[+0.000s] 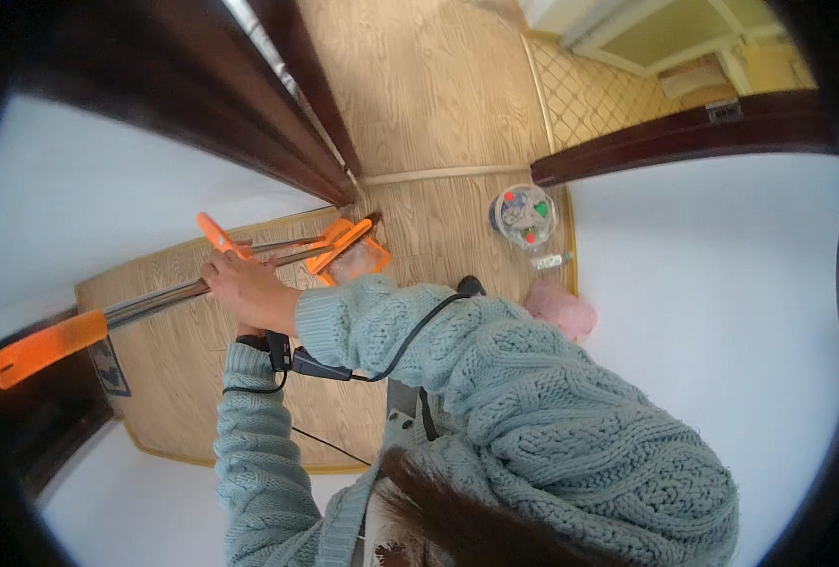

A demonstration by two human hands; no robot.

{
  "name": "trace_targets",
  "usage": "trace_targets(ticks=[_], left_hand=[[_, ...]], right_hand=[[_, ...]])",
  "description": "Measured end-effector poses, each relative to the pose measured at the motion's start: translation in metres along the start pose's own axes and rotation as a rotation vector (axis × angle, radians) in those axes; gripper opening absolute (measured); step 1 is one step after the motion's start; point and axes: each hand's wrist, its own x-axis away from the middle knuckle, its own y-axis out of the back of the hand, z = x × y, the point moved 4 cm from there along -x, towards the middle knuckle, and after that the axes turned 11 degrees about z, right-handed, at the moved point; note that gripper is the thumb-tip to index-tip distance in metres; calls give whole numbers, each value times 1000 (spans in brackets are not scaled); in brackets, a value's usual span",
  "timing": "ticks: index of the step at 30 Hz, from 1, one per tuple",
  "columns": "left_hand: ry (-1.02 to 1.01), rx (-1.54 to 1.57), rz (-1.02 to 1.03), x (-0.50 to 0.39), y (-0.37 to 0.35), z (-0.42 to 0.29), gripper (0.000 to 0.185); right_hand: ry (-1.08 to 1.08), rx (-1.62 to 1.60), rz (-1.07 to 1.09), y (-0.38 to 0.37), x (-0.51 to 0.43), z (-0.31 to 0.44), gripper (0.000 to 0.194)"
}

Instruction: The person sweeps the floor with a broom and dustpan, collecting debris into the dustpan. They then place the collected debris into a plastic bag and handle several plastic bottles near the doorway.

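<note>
My right hand (249, 285) reaches across to the left and is closed around the metal pole of a broom, whose long orange grip (49, 349) sticks out at the far left. Beneath it my left hand (249, 329) is mostly hidden, so its hold cannot be told. A second orange handle (217, 232), shorter, rises just above my right hand. Both poles lead to the orange broom head (341, 246), which stands over an orange dustpan (379, 256) on the wood-look floor. Greyish, clear-looking matter lies in the pan.
A round bucket (555, 225) filled with bottles and waste stands by the right wall. Near it lie a plastic bottle (548, 262) and a pink plastic bag (565, 308). Dark wooden door frames (674, 135) flank a threshold strip (448, 173). A cable hangs from my wrist.
</note>
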Motion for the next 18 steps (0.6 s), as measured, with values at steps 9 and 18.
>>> trace_targets(ticks=[9,18], left_hand=[[28,-127,-49,-9,-15,-4,38],[22,-329,-83,-33,-37,-27,44]], right_hand=[[-28,-445,46,43,45,-53,33],[-786,-17,227,52,355,-415,21]])
